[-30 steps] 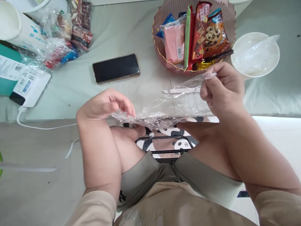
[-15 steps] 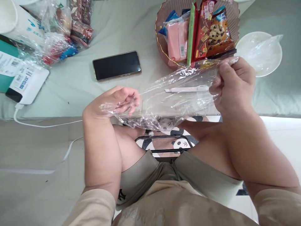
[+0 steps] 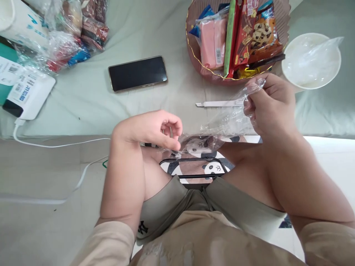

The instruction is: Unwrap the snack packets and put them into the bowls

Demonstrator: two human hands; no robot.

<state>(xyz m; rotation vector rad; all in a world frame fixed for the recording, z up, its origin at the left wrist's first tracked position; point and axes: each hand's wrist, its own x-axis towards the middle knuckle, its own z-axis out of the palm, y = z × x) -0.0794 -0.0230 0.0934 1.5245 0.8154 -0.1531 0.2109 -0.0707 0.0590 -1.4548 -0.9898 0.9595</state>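
A crumpled clear plastic film (image 3: pixel 226 123) stretches between my hands at the table's front edge. My right hand (image 3: pixel 271 101) is closed around its gathered end, with a bit poking out above the thumb. My left hand (image 3: pixel 155 129) has curled fingers, thumb and forefinger tips almost together at the film's left end; the exact contact is hard to see. Under the film, a white craft knife (image 3: pixel 219 104) lies on the cloth, its right end hidden by the film and my right hand.
A black phone (image 3: pixel 138 74) lies left of the knife. Behind is a pink ribbed bowl (image 3: pixel 194 61) of packaged snacks. A white tub (image 3: pixel 312 83) with clear plastic stands right. At left are bagged snacks (image 3: pixel 66 48), a paper cup (image 3: pixel 24 27) and a white power bank (image 3: pixel 34 98) with its cable.
My left hand has moved right and turned, and the film no longer wraps its fingers and wrist. The film has narrowed and dropped lower. My right hand has shifted slightly left and stays closed.
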